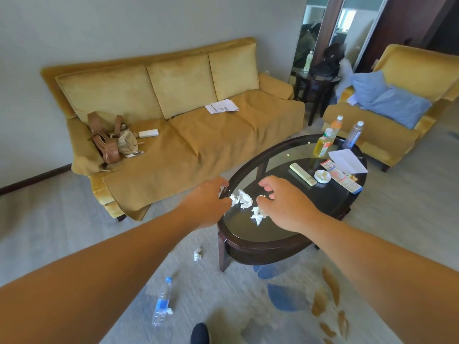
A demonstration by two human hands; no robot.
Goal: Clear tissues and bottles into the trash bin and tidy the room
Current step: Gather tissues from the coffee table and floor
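Two crumpled white tissues lie on the near end of the oval glass coffee table (250,240). My left hand (210,203) touches the left tissue (242,199) with its fingertips, fingers apart. My right hand (285,203) hovers over the right tissue (258,214), fingers spread and curled. Another crumpled tissue (197,254) lies on the carpet by the table leg. A clear plastic bottle (162,301) lies on the floor nearer me. Three bottles stand at the table's far end: yellow (323,142), orange (335,126) and clear (354,135). No trash bin is in view.
A remote (303,174), a small white dish (322,176), a leaflet (341,177) and a paper sheet (347,161) lie on the table. The yellow sofa (186,145) holds a brown bag (109,140) and papers (222,106). An armchair (387,135) with blue cushions stands at the right.
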